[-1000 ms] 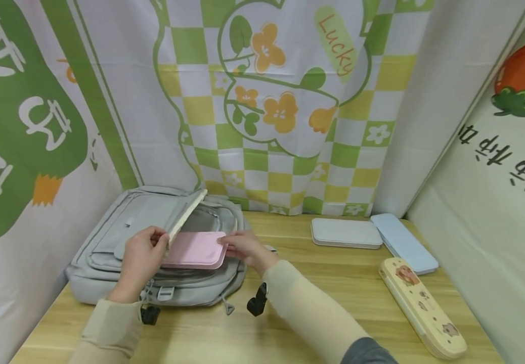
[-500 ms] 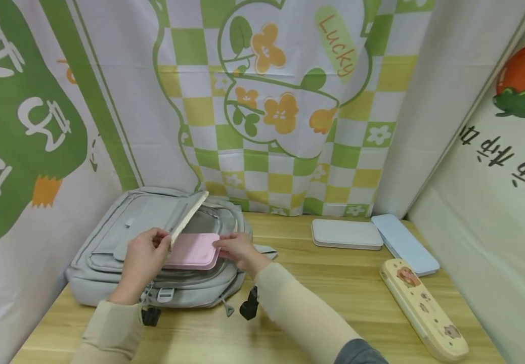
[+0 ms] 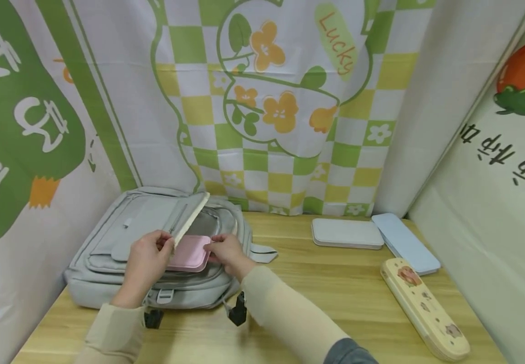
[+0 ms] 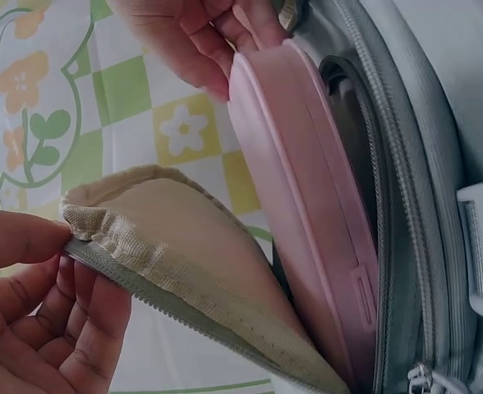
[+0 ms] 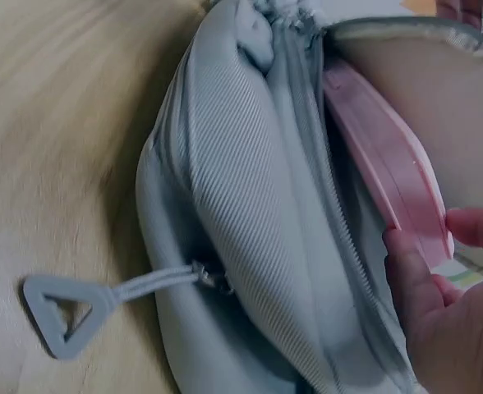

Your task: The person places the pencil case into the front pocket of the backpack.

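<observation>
At the left edge of the head view hangs a white cloth [image 3: 12,283] with green print. Beside it, in the lower left, a grey backpack [image 3: 96,275] lies on the wooden desk [image 3: 303,308].

A forearm in a beige sleeve [image 3: 112,333] comes up from the bottom edge, leaning slightly right, with a black device at the wrist. The left hand [image 3: 148,260] is over the bag's front, its fingers curled and pinching the edge of the pocket flap [image 3: 189,222], which is lifted at a slant. In the left wrist view, the pinch is at the flap's corner on the left side, the remaining fingers folded beneath.

Left of centre in the lower half of the head view, a pink case [image 3: 189,253] sits partly inside the pocket, its right end sticking out. The right hand [image 3: 228,253] grips that end, fingers narrow around it; the right wrist view shows them on opposite sides of the case, at the lower right. That forearm slants from the lower right up toward the left.

Behind, a green-and-yellow checked curtain [image 3: 285,169] fills the upper middle. Farther right, a white case [image 3: 348,232] lies on the desk just beside a light blue case [image 3: 408,245]. A yellow case [image 3: 419,308] with printed pictures lies at a diagonal in the lower right.
</observation>
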Action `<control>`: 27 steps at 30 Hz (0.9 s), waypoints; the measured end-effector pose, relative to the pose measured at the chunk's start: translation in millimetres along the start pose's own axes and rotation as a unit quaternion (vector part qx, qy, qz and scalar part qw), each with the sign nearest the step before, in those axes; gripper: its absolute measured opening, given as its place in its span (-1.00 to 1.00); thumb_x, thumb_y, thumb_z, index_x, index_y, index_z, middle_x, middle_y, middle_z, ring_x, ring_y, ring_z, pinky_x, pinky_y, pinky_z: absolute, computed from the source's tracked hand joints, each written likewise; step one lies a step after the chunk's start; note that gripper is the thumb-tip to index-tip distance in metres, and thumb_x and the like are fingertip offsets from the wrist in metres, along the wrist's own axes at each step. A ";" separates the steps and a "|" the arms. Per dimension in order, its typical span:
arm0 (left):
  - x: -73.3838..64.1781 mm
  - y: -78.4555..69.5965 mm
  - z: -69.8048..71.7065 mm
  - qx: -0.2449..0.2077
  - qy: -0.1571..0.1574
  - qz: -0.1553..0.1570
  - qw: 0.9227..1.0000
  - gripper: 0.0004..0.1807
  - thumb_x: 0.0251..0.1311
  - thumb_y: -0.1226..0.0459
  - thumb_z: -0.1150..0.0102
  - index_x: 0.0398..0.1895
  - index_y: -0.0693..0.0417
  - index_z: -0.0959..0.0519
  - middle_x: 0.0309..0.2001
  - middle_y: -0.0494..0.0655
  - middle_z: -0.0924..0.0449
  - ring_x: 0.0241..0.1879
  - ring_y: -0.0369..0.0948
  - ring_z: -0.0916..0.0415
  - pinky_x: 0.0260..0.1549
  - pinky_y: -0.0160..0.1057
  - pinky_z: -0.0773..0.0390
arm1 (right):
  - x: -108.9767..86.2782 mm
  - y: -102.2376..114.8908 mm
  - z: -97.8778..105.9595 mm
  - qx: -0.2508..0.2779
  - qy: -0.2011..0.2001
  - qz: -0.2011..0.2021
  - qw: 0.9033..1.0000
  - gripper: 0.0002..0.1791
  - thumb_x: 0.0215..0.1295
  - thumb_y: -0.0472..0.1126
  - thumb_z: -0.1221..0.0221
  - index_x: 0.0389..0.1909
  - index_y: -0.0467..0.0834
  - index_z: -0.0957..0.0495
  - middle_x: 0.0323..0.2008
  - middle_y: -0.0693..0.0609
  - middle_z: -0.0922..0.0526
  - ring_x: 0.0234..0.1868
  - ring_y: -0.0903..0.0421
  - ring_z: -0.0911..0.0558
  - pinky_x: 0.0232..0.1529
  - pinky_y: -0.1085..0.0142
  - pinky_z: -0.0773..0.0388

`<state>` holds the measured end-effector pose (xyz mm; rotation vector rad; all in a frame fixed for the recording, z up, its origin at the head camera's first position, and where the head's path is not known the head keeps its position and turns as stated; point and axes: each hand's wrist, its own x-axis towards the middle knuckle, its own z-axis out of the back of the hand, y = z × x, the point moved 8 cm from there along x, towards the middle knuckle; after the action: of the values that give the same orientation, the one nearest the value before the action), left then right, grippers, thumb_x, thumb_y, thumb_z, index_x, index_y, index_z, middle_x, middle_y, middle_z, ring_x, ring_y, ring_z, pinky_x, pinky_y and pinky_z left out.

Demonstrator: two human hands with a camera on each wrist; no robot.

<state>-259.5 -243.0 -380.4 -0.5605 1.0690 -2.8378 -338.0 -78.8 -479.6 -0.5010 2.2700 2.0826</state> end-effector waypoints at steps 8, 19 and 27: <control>0.5 -0.8 1.7 0.001 -0.003 -0.010 1.000 -0.85 0.41 0.37 -0.15 -0.23 0.31 -0.65 -0.39 0.05 -0.63 -0.41 -0.06 -0.53 -0.43 -0.11 -0.48 | 7.5 -4.3 -8.7 -0.089 0.029 0.017 0.995 -0.58 0.17 -0.56 -0.26 0.09 -0.49 -0.52 -0.20 -0.16 -0.66 -0.29 0.04 -0.68 -0.17 0.22 -0.69; 1.2 0.3 0.9 -0.004 -0.004 -0.011 1.000 -0.85 0.42 0.37 -0.16 -0.21 0.32 -0.66 -0.39 0.06 -0.64 -0.44 -0.08 -0.51 -0.46 -0.14 -0.47 | 9.3 -1.8 -19.4 -0.193 0.036 0.051 0.979 -0.47 0.07 -0.53 -0.31 0.14 -0.51 -0.52 -0.19 -0.11 -0.65 -0.21 0.11 -0.64 -0.16 0.32 -0.65; -1.1 1.9 2.8 -0.002 -0.007 -0.010 1.000 -0.85 0.42 0.38 -0.16 -0.18 0.33 -0.66 -0.36 0.08 -0.65 -0.37 -0.04 -0.57 -0.40 -0.09 -0.51 | 3.4 2.0 -19.6 -0.165 0.056 0.025 0.984 -0.54 0.20 -0.50 -0.25 0.15 -0.50 -0.54 -0.14 -0.16 -0.67 -0.30 0.07 -0.70 -0.25 0.30 -0.68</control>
<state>-257.6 -246.0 -380.1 -0.5933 1.0740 -2.8462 -337.9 -98.5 -476.3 -0.5902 2.0131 2.5341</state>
